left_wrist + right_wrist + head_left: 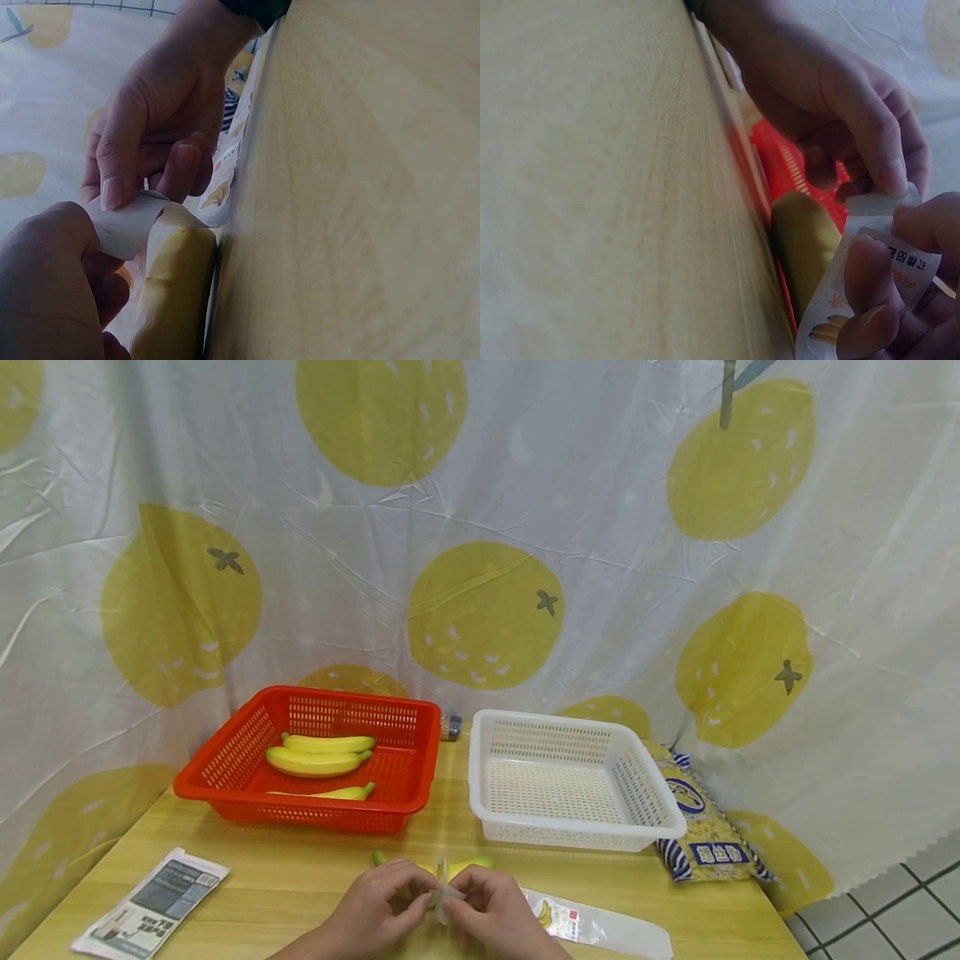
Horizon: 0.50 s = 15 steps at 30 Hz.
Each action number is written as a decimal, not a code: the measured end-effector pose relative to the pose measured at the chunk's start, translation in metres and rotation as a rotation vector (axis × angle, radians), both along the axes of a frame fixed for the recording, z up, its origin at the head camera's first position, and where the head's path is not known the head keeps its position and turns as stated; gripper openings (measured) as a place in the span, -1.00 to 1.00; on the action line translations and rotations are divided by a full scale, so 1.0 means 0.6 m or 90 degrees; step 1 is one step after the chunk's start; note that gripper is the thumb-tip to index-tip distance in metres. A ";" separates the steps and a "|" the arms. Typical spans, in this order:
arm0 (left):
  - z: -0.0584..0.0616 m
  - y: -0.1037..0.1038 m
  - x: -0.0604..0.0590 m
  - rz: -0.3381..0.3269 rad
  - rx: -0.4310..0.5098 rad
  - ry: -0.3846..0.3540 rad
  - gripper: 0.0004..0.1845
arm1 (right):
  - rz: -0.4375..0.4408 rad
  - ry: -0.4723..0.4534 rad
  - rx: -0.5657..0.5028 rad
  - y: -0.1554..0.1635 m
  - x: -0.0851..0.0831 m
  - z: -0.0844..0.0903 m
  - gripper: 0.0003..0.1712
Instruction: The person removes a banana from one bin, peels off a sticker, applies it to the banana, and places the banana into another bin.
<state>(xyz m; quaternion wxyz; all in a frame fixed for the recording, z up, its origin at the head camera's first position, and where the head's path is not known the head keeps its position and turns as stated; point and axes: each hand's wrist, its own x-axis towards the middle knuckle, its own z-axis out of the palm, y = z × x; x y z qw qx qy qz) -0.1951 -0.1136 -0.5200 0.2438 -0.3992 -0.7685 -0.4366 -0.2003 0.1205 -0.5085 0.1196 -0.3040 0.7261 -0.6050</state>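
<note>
A: Hands first. Left hand (382, 906) and right hand (495, 906) meet at the near bench (300, 877) edge, both pinching the same small white label (441, 902). Left grip clamped on it thumb to forefinger; right grip the same, fingers curled round the printed end.

B: Where's the label versus the grips?

A: Right between them, curling up from the fingertips. In the left wrist view the label (131, 221) bends over the loose banana (176, 289) lying just under the hands. The right wrist view shows a banana print on the strip.

B: Handling?

A: My guess: thin, light, floppy, probably sticky on one side, creases easily. Hold it at the edges, by fingertip. The banana looks smooth and firm, likely rolls if nudged.

B: Beyond the grips?

A: Clear printed bag (600, 927) flat just right of the right hand. Paper sheet (153, 906) well left of the left hand. Further out, a red basket (240, 768) with three bananas (318, 760) ahead-left and a white basket (637, 777) ahead-right. Striped packet (705, 835) past the white one, against the fruit-print curtain (480, 527).
</note>
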 end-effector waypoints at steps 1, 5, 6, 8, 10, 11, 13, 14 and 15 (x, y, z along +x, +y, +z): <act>0.000 0.000 0.000 0.000 0.000 0.000 -0.63 | 0.000 -0.001 -0.001 0.000 0.000 0.000 -0.83; 0.001 -0.001 0.000 -0.001 0.000 -0.005 -0.63 | 0.003 -0.001 -0.002 0.001 0.000 0.000 -0.84; 0.001 -0.001 0.001 -0.001 0.000 -0.007 -0.64 | 0.003 0.000 -0.001 0.001 0.000 -0.001 -0.84; 0.001 -0.001 0.001 -0.001 -0.001 -0.013 -0.64 | 0.004 0.000 0.000 0.001 -0.001 -0.001 -0.85; 0.001 -0.001 0.001 -0.001 -0.001 -0.018 -0.65 | 0.006 0.000 -0.001 0.001 -0.001 -0.001 -0.84; 0.001 -0.001 0.001 -0.002 -0.001 -0.019 -0.65 | 0.007 0.001 -0.002 0.002 -0.001 -0.001 -0.84; 0.001 -0.001 0.001 -0.003 -0.001 -0.020 -0.65 | 0.007 0.002 -0.001 0.001 -0.001 -0.001 -0.84; 0.001 -0.001 0.001 -0.003 -0.001 -0.018 -0.65 | 0.007 0.003 -0.001 0.001 -0.001 -0.001 -0.84; 0.001 -0.001 0.001 -0.002 -0.001 -0.018 -0.65 | 0.007 0.004 0.000 0.001 -0.002 -0.001 -0.84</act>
